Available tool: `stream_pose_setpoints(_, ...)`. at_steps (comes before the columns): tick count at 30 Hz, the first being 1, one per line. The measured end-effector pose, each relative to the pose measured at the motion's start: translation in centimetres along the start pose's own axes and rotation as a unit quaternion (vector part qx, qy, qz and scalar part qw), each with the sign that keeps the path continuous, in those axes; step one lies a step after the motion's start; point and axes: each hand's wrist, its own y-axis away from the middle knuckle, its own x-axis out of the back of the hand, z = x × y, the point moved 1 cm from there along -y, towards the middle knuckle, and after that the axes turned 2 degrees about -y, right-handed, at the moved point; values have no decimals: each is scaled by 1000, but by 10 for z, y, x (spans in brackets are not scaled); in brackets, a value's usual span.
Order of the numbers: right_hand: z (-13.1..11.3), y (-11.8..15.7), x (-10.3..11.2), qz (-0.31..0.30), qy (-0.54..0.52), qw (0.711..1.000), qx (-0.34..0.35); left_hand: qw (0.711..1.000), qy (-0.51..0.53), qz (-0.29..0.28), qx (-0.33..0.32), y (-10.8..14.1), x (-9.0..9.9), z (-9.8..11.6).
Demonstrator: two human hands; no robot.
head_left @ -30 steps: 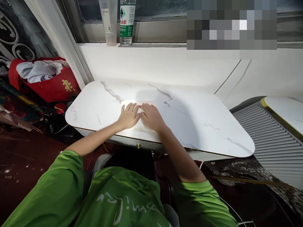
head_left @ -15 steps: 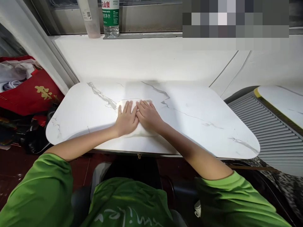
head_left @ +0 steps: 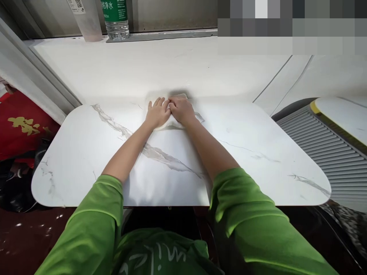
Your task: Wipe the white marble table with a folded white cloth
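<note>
Count: 1 left hand (head_left: 158,113) + 1 right hand (head_left: 182,109) = 2 hands. 2 forearms (head_left: 130,149), 2 green sleeves (head_left: 94,214), 1 green shirt (head_left: 160,236). 1 white cloth (head_left: 173,123); layers not countable, hands cover part. 1 marbled table (head_left: 77,156). 1 grey ribbed unit (head_left: 329,152), 1 marbled top (head_left: 344,114) on it. On the sill (head_left: 177,37), 2 containers: 1 bottle (head_left: 117,28), 1 translucent cup (head_left: 90,25), both cropped; 1 label each visible. 1 red bag (head_left: 17,133). Black stuff (head_left: 17,187) at left: too dark to count.

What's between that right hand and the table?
A pale cloth: the head view shows it under the right hand, on the table.
</note>
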Motion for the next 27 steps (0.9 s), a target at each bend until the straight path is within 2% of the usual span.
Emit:
stream_pose_setpoints(6, -4, 9, 4, -15, 24, 1000, -8, 1000, -6, -16, 12, 11, 4, 8)
stream_pose_setpoints(11, -17, 38, 19, -26, 13, 1000, 12, 1000, -1, -8, 13, 39, 4, 19)
stream_pose_setpoints(15, -37, 86, 42, -43, 25, 999, 15, 1000, 1, -11, -7, 83, 5, 39)
stream_pose_setpoints(18, -51, 136, 66, -56, 37, 998, 6, 999, -20, -11, -33, 124, 5, 64)
stream_pose_setpoints(21, -57, 185, 90, -75, 41, 996, 21, 994, -47, -2, -95, 159, 4, 94)
stream_pose_setpoints(24, -52, 218, 108, -81, 54, 995, 23, 986, -65, -14, -155, 176, 3, 117)
stream_pose_setpoints(27, -42, 227, 115, -68, 61, 996, 12, 982, -72, -26, -171, 175, 0, 128)
